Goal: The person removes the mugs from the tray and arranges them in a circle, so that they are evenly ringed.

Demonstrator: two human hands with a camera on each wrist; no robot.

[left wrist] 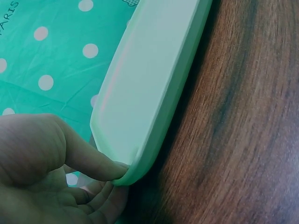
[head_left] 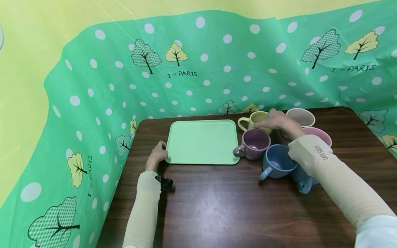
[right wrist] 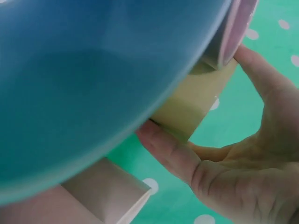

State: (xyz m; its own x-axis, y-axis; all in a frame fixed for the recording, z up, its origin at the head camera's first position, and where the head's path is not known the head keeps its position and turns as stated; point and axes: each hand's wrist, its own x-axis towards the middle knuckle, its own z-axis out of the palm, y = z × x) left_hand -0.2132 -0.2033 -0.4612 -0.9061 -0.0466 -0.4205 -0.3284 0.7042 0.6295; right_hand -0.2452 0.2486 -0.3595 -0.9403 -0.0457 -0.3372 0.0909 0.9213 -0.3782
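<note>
My left hand [head_left: 157,153] pinches the near-left corner of a light green tray [head_left: 203,142], thumb on the rim and fingers beneath, as the left wrist view shows. At the back right, my right hand [head_left: 275,120] holds a yellow mug [right wrist: 194,100], with thumb and fingers on opposite sides of it. The yellow mug's handle points left, towards the tray. Just in front of it stands a purple mug [head_left: 252,152], its handle reaching over the tray's right edge. The hand hides part of the yellow mug in the head view.
A blue mug [head_left: 277,174] stands in front of the purple one, with another blue mug [head_left: 305,181] partly under my right forearm. Behind that arm are a pink mug [head_left: 325,136] and a white mug [head_left: 300,116]. A patterned green cloth [head_left: 186,93] borders the dark wooden table [head_left: 211,206].
</note>
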